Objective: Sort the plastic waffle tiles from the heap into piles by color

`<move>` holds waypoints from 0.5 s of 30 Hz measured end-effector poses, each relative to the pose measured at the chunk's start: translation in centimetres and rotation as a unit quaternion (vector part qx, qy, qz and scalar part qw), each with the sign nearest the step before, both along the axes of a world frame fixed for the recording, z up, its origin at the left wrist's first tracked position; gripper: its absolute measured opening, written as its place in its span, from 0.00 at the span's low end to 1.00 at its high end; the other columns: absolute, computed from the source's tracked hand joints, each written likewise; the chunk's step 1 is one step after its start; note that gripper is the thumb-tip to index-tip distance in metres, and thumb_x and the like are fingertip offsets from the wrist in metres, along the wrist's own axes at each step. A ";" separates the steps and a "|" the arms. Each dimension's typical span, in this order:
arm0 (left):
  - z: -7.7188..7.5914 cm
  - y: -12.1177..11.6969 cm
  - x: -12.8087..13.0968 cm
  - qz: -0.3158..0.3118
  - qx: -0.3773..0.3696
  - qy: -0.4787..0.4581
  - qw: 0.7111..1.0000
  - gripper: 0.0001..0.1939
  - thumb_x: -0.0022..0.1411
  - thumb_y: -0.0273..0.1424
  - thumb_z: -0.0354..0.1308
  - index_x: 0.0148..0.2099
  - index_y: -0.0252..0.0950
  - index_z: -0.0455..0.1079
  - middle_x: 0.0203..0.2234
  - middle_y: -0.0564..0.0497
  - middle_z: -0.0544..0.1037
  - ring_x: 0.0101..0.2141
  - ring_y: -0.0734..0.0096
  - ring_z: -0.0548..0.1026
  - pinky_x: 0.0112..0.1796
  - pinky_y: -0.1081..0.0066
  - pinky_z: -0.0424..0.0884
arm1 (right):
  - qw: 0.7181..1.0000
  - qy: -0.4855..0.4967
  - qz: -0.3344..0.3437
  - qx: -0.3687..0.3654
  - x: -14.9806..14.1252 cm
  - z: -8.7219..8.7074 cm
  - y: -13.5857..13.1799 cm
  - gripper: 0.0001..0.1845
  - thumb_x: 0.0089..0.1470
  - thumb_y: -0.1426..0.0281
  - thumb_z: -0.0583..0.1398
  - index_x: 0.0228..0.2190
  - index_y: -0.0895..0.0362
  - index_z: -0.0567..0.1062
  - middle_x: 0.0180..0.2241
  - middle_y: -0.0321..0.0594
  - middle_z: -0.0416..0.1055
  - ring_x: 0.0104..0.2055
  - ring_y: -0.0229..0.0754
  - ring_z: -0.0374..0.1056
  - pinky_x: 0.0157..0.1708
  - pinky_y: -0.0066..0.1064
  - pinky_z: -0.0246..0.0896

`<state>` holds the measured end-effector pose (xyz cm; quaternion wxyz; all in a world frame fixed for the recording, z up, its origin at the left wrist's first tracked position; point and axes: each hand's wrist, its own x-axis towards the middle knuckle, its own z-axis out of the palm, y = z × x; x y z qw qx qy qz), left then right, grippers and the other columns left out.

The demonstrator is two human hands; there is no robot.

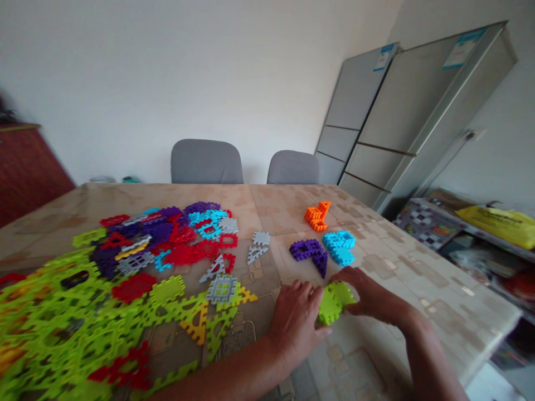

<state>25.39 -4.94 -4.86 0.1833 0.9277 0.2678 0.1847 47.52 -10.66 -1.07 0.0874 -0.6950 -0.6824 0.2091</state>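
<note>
Green interlocking toy panels [330, 305], joined into a small block, lie at the front right of the table between my hands. My left hand [296, 312] closes on the block's left side, thumb low at its near corner. Fingers of my right hand [363, 292] curl round its right side from above. Just beyond stand a purple panel assembly [306, 250], a light blue panel assembly [339, 245] and an orange panel assembly [316, 216]. Two grey panels [261, 238], a square and a triangle, lie flat to the left of these.
A large heap of loose panels [96, 328], mostly green with red, purple, grey and blue ones, covers the table's left side. Two grey chairs [207, 161] stand behind the patterned tablecloth [267, 206]. Refrigerators [376, 111] and a cluttered shelf [472, 223] are at the right.
</note>
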 end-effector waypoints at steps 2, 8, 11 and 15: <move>-0.1 0.1 0.1 -0.003 0.001 0.000 1.000 0.27 0.53 0.40 0.74 0.51 0.37 0.71 0.43 0.47 0.78 0.45 0.51 0.74 0.46 0.52 0.72 | 1.000 -0.003 -0.005 0.000 -0.2 0.2 0.0 0.29 0.39 0.78 0.64 0.47 0.53 0.76 0.51 0.45 0.73 0.56 0.56 0.65 0.59 0.48 0.58; -0.4 0.2 0.3 -0.011 -0.004 0.000 1.000 0.28 0.53 0.38 0.75 0.53 0.37 0.71 0.45 0.47 0.78 0.46 0.52 0.75 0.47 0.54 0.73 | 1.000 -0.006 0.000 0.002 0.2 0.0 -0.1 0.29 0.39 0.77 0.64 0.47 0.53 0.76 0.53 0.45 0.72 0.56 0.56 0.65 0.60 0.48 0.58; -0.4 0.3 0.8 -0.007 -0.012 0.001 1.000 0.28 0.53 0.37 0.75 0.53 0.36 0.71 0.45 0.46 0.78 0.46 0.51 0.75 0.47 0.53 0.73 | 1.000 -0.013 0.006 0.003 0.9 -0.3 0.0 0.29 0.41 0.76 0.64 0.49 0.53 0.76 0.53 0.46 0.72 0.57 0.56 0.65 0.60 0.49 0.58; -0.2 0.3 1.4 -0.003 -0.025 0.000 1.000 0.27 0.55 0.36 0.74 0.54 0.35 0.71 0.46 0.44 0.77 0.47 0.49 0.75 0.48 0.50 0.72 | 0.999 -0.032 -0.008 0.003 1.9 -0.3 -0.4 0.34 0.42 0.75 0.64 0.54 0.54 0.73 0.56 0.48 0.71 0.59 0.56 0.65 0.62 0.50 0.58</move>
